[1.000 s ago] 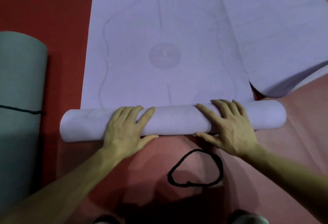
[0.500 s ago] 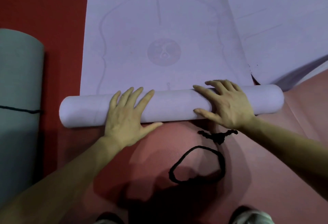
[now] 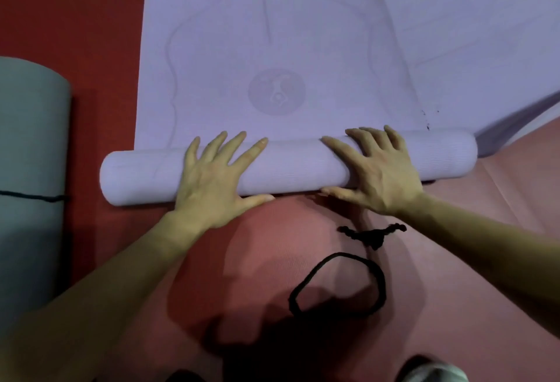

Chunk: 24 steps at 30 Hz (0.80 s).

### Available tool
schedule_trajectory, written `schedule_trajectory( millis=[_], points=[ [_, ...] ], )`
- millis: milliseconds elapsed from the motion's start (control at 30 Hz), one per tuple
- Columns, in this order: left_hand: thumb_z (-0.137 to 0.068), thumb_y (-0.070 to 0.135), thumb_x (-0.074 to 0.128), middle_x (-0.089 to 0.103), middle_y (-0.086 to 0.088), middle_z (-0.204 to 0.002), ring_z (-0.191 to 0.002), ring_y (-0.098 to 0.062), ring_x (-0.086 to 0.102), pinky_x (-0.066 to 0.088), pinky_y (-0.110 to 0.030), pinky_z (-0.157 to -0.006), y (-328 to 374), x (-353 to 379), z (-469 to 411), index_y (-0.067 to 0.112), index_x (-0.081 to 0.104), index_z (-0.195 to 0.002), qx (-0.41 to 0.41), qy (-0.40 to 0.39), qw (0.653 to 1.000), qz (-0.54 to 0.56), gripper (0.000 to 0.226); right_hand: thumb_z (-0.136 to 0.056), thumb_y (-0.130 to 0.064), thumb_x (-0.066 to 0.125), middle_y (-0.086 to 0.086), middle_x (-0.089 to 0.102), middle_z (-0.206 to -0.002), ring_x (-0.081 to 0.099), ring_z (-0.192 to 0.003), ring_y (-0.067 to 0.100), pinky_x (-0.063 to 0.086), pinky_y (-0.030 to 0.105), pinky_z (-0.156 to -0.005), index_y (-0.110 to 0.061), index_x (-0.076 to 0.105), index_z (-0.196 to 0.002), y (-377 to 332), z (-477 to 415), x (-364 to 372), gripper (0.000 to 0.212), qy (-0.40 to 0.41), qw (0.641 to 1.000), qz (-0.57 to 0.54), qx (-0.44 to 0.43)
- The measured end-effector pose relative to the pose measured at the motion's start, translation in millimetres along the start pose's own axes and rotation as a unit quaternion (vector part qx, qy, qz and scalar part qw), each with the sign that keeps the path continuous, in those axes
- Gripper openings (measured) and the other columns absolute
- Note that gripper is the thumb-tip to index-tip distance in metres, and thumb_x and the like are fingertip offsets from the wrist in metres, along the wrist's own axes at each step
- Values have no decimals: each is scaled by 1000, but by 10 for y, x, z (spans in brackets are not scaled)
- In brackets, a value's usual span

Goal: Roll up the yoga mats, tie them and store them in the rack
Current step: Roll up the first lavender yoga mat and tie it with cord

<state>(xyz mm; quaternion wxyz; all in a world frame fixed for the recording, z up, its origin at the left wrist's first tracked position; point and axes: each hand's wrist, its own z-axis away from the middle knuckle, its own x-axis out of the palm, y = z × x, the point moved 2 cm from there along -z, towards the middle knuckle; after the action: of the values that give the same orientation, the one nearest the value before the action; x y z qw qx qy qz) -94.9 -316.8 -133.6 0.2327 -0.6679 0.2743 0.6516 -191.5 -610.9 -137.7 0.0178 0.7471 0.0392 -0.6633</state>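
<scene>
Mat (image 3: pixel 272 33) lies unrolled toward the far side on the floor (image 3: pixel 60 18); its roll (image 3: pixel 291 169) runs left to right just under both hands. Left hand (image 3: pixel 212 181) and right hand (image 3: pixel 381 175) press flat on it, fingers spread. Cord (image 3: pixel 371 234) lies near.

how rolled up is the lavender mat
Partly rolled. The lavender mat has a thick roll at its near end under the left hand and right hand; the rest lies flat beyond.
</scene>
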Motion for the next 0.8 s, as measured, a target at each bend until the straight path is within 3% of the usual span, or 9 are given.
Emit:
schedule_trajectory(
  millis=[100,200,433,567,667,800],
  points=[
    [-70,96,37,51,0,-150,-136,-29,49,29,-55,-116,-93,-16,-210,44,29,-157,-9,-31,999,6,101,-73,-99,41,10,61,-134,57,-121,36,34,59,-112,-40,43,-153,85,-181,-26,100,-24,1000,-5,4],
    [-74,94,38,63,-3,-132,-114,-31,61,42,-47,-101,-130,-17,-268,36,42,-153,14,-6,1000,3,98,-74,-100,36,6,62,-130,59,-115,35,39,51,-105,-42,42,-152,104,-221,-41,98,-36,999,-7,4],
    [-83,85,50,65,-9,-120,-99,-33,62,44,-47,-94,50,-4,51,24,53,-147,54,50,997,-3,88,-80,-93,46,11,61,-130,57,-112,39,41,53,-100,-36,49,-151,-23,129,-99,91,-12,1000,-9,-6],
    [-83,84,47,65,-7,-121,-99,-32,63,47,-45,-92,193,-23,425,25,54,-146,54,35,998,10,87,-83,-88,49,15,59,-135,56,-120,41,38,58,-107,-34,48,-153,-185,493,-181,88,-19,999,-31,-10],
    [-82,86,43,66,-4,-122,-101,-30,63,47,-45,-93,190,-40,504,27,52,-147,40,11,999,16,88,-88,-78,53,21,49,-150,46,-137,44,27,65,-117,-33,46,-155,-338,771,-193,81,19,999,-36,-2],
    [-79,90,40,63,-2,-131,-114,-27,61,44,-46,-103,162,-34,432,32,45,-150,21,-22,999,17,92,-89,-79,48,21,41,-158,40,-145,44,22,67,-120,-34,41,-156,-353,818,-157,81,28,999,-37,-2]
  ],
)
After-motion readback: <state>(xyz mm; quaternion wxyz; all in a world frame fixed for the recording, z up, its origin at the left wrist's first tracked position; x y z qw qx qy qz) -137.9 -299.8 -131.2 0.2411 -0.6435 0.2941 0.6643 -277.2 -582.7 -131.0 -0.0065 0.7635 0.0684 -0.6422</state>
